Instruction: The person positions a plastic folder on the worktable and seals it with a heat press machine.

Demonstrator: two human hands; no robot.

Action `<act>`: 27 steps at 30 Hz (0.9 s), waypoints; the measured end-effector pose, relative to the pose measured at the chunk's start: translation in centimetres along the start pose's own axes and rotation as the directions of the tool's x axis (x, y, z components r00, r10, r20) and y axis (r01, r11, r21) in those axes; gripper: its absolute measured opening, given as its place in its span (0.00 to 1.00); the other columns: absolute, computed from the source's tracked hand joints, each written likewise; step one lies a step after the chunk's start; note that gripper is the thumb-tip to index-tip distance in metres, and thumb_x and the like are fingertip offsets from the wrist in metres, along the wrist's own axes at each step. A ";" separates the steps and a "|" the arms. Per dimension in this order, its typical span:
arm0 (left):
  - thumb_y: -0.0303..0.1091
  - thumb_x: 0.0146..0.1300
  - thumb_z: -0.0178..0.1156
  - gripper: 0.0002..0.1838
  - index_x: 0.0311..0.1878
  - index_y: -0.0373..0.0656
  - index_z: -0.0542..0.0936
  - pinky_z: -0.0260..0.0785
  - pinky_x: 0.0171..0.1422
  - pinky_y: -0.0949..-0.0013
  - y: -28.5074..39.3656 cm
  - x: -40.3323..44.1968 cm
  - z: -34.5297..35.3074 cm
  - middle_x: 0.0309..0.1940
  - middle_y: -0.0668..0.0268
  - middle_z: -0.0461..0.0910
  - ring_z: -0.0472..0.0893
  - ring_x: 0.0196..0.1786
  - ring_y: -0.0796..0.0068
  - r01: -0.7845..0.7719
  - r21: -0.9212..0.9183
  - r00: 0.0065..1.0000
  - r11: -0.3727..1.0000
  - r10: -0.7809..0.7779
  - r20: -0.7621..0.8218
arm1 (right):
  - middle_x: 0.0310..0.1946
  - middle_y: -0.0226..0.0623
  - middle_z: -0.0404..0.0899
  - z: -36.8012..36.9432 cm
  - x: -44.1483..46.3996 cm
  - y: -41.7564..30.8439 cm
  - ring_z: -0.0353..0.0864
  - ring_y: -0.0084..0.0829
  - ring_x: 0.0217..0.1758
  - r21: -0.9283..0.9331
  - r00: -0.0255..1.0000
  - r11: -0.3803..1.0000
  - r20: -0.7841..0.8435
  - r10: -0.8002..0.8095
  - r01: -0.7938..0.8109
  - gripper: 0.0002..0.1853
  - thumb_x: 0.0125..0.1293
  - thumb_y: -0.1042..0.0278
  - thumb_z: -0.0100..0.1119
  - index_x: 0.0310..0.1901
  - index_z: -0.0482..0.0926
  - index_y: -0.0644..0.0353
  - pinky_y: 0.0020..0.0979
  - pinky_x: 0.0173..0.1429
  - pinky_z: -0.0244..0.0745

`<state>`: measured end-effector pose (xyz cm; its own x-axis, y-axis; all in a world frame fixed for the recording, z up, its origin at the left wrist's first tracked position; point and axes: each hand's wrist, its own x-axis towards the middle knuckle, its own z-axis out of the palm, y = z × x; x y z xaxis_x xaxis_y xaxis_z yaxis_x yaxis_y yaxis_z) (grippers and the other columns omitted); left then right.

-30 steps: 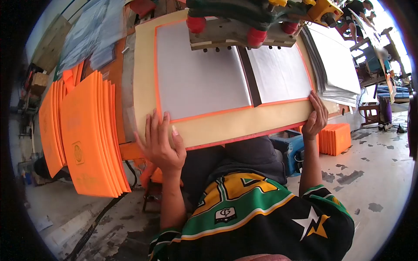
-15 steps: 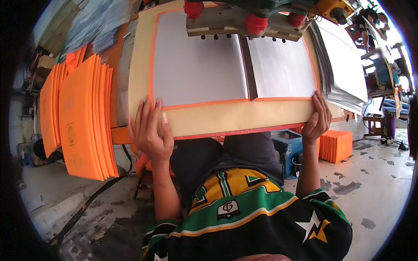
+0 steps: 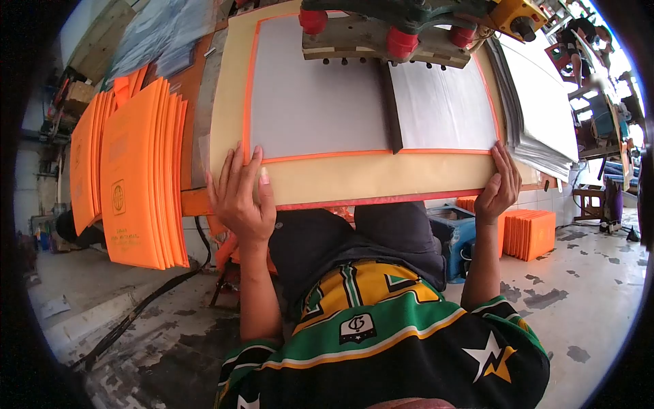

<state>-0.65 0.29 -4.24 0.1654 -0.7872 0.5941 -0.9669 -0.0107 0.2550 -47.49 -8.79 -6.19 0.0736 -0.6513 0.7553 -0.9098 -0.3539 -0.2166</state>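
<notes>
An opened orange-edged cover (image 3: 323, 154) lies flat on a cream board (image 3: 361, 178). Two pale, glossy panels (image 3: 327, 112) fill the cover, with a dark strip (image 3: 393, 112) between them. At its near left corner rests my left hand (image 3: 243, 199), fingers stretched out and thumb apart. My right hand (image 3: 499, 185) is at the near right corner, its fingers extended along the edge and its thumb by the board. Neither hand holds anything that I can see. Above the cover's far part sits a machine head (image 3: 385, 41) with red round fittings, hiding what lies beneath.
Stacked orange folders (image 3: 143, 177) stand at the left, near clear plastic sheets (image 3: 160, 34). White sheets (image 3: 538, 102) are piled to the right. More orange folders (image 3: 530, 234) and a blue bin (image 3: 451, 235) are below. A person (image 3: 579, 44) is in the far right background.
The view has shifted slightly, so the folders and machine appear a little to the right. Both hands stay at the same corners of the cover.
</notes>
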 end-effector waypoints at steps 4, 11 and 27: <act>0.45 0.79 0.57 0.23 0.71 0.56 0.90 0.56 0.89 0.36 0.2 0.1 -0.1 0.73 0.62 0.86 0.82 0.78 0.54 0.007 0.000 1.000 1.000 -0.007 0.008 | 0.65 0.46 0.92 0.0 0.0 0.0 0.88 0.48 0.72 0.004 1.000 1.000 -0.003 -0.002 0.002 0.29 0.76 0.62 0.41 0.63 0.91 0.63 0.48 0.79 0.74; 0.44 0.79 0.56 0.23 0.69 0.55 0.91 0.55 0.90 0.38 0.3 0.2 -0.1 0.73 0.61 0.87 0.82 0.78 0.54 0.015 -0.010 1.000 1.000 -0.015 0.015 | 0.64 0.45 0.92 0.0 0.0 -0.2 0.88 0.48 0.73 0.012 1.000 1.000 -0.015 0.026 -0.025 0.29 0.75 0.62 0.41 0.62 0.92 0.62 0.47 0.79 0.74; 0.46 0.85 0.52 0.23 0.69 0.51 0.91 0.52 0.91 0.35 0.4 0.3 -0.2 0.73 0.59 0.87 0.81 0.78 0.53 -0.001 -0.006 1.000 1.000 0.001 0.017 | 0.63 0.42 0.93 0.3 -0.1 0.0 0.89 0.45 0.72 0.012 0.999 1.000 -0.052 0.009 -0.009 0.29 0.76 0.60 0.42 0.61 0.93 0.60 0.43 0.77 0.75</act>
<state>-0.96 0.16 -3.86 0.1612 -0.7973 0.5816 -0.9659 -0.0064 0.2590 -47.34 -8.92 -6.48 0.0439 -0.6189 0.7842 -0.9055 -0.3563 -0.2305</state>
